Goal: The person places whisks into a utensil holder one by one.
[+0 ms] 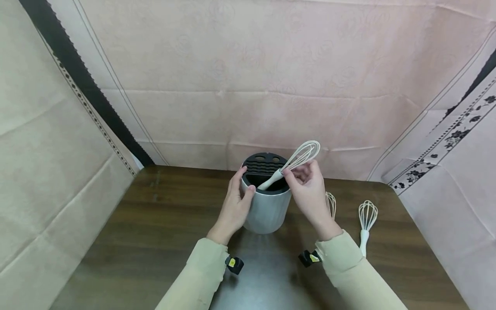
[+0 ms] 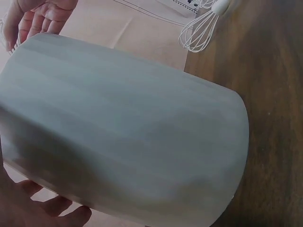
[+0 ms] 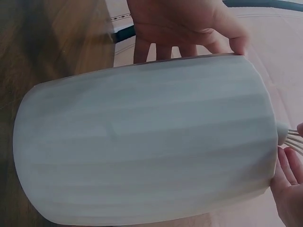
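Note:
A pale grey, ribbed utensil holder (image 1: 265, 213) with a black slotted top stands on the table. My left hand (image 1: 231, 206) grips its left side, thumb at the front rim and fingers round the far side; the right wrist view shows these fingers (image 3: 163, 51) along the wall. My right hand (image 1: 310, 193) pinches a white whisk (image 1: 277, 174) near where the wires meet the handle. The whisk leans up to the right, its handle end inside the holder's open front part. In the left wrist view the holder's wall (image 2: 123, 118) fills most of the picture.
To the right on the brown wooden table (image 1: 174, 241) lies a second whisk (image 1: 365, 221). Another whisk's wires (image 1: 330, 204) show behind my right wrist, the rest hidden. Pale cloth (image 1: 232, 64) hangs behind the table's far edge and along both sides.

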### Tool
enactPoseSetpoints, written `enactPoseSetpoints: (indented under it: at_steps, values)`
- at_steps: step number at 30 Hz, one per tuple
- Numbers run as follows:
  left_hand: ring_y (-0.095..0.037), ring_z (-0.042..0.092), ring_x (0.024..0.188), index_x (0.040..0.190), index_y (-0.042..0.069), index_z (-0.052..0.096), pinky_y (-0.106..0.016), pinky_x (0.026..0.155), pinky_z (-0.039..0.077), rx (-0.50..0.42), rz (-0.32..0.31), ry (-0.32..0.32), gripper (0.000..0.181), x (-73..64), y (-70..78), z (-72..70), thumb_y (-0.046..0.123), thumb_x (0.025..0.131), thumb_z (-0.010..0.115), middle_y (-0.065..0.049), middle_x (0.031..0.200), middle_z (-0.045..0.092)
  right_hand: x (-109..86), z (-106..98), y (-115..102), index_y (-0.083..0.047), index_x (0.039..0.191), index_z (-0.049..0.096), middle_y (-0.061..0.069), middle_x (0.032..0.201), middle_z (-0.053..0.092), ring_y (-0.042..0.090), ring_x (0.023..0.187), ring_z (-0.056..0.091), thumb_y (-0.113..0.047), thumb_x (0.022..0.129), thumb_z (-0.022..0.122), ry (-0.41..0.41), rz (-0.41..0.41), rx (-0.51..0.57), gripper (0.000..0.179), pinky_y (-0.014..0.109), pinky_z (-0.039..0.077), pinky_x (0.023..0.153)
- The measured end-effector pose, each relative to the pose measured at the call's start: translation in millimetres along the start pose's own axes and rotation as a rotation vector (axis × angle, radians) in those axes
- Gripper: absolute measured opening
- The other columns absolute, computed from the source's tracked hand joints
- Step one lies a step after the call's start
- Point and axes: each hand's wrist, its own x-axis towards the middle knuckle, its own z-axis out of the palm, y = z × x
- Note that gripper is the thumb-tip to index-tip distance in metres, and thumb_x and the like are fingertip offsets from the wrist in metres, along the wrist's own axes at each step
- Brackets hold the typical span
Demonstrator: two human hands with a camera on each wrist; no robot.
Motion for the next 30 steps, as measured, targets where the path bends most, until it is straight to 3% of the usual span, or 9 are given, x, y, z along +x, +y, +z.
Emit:
enactPoseSetpoints:
  at_steps: [10,18,27,30]
  values:
    - [-0.022,0.030,0.137,0.150,0.047,0.016,-0.061,0.103,0.031,-0.007,-0.032,0.001,0.058,-0.7,0.4,4.4,0.059,0.097,0.038,0.014,0.156,0.015,-3.4,1,0,0.005,0.124,0.040,0.025,0.105,0.063,0.027,0.095,0.063,-0.002,0.089,0.066,-0.014,-0.044,-0.017,0.044,0.024,0.052,0.080]
    - [-0.029,0.037,0.132,0.150,0.048,0.016,-0.066,0.099,0.032,-0.011,-0.051,0.032,0.056,-3.1,-1.2,3.6,0.050,0.100,0.042,0.007,0.155,0.020,-6.0,5,2,0.002,0.131,0.039,0.030,0.111,0.060,0.032,0.097,0.062,-0.003,0.086,0.070,-0.058,-0.065,-0.020,0.055,0.028,0.052,0.084]
    - [-0.028,0.037,0.132,0.149,0.047,0.017,-0.064,0.100,0.033,-0.018,-0.036,0.030,0.055,-2.4,-2.5,7.6,0.048,0.100,0.042,0.006,0.155,0.020,-12.3,4,-3,0.004,0.128,0.043,0.025,0.117,0.056,0.035,0.110,0.056,-0.001,0.083,0.073,-0.013,-0.091,-0.016,0.055,0.045,0.047,0.094]
    - [-0.029,0.038,0.132,0.149,0.047,0.017,-0.064,0.100,0.032,-0.025,-0.032,0.040,0.055,-2.3,-1.7,7.6,0.047,0.100,0.042,0.006,0.154,0.020,-13.1,1,-7,0.004,0.126,0.045,0.023,0.117,0.057,0.037,0.112,0.055,-0.001,0.084,0.073,-0.001,-0.114,-0.025,0.051,0.042,0.049,0.092]
